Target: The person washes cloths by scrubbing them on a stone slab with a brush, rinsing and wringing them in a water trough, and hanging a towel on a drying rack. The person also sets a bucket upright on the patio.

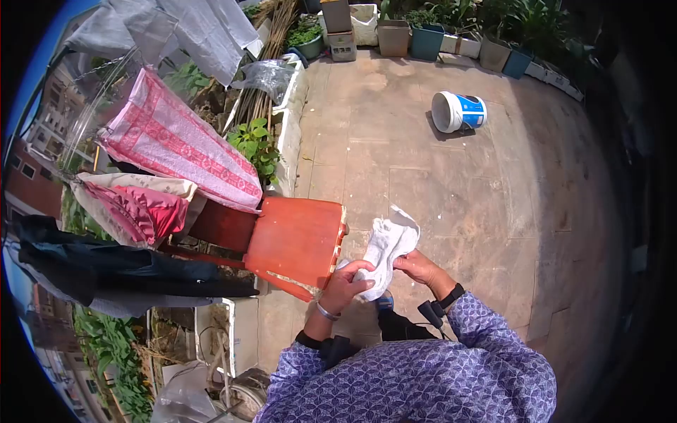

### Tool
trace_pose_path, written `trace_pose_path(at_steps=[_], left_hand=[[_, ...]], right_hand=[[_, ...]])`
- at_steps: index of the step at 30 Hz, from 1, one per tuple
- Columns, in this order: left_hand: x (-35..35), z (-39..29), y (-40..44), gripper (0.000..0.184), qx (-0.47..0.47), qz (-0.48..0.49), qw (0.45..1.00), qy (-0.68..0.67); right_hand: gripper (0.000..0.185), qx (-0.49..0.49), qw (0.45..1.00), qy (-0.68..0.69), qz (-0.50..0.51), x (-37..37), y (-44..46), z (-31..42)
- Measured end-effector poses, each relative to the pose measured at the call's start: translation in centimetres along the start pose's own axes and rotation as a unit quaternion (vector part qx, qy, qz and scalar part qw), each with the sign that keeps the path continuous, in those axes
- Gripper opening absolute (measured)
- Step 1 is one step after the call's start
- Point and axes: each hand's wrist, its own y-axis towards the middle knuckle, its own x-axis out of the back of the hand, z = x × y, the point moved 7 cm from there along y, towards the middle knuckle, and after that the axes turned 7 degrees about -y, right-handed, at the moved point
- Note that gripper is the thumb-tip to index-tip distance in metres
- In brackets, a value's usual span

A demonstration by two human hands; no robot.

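Note:
A crumpled white sock (pixel 384 252) is stretched between my two hands in front of my body, its far end flopping over to the right. My left hand (pixel 343 287) pinches its lower left side between thumb and fingers. On the opposite edge, my right hand (pixel 417 268) grips the fabric, with some of its fingers hidden. Just left of the sock stands a red chair (pixel 296 240) with a worn, chipped edge.
A pink patterned towel (pixel 183 144), pink clothing (pixel 151 208) and dark garments (pixel 106 264) hang at the left. A white and blue bucket (pixel 460 112) lies on its side on the paved floor (pixel 395 141). Planters (pixel 427 42) line the back.

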Motion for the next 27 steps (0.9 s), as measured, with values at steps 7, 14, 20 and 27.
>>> trace_pose_path(at_steps=[7,14,20,27], left_hand=[[2.2,-0.6,6.0,0.028,-0.072,-0.126,0.989,-0.02],[12.8,-3.4,14.5,0.04,-0.091,-0.232,0.968,0.042],[15.8,-19.2,20.7,0.053,-0.258,-0.299,0.761,0.514],[27.0,-20.8,17.7,0.022,-0.273,-0.417,0.762,0.414]], right_hand=[[0.033,0.011,0.987,0.077,-0.142,6.8,0.2,3.7],[0.021,0.014,0.976,-0.028,-0.216,13.5,5.6,7.4],[0.021,0.202,0.942,-0.109,-0.246,11.0,11.7,21.1],[0.041,0.273,0.858,-0.424,-0.096,0.2,14.1,17.1]])
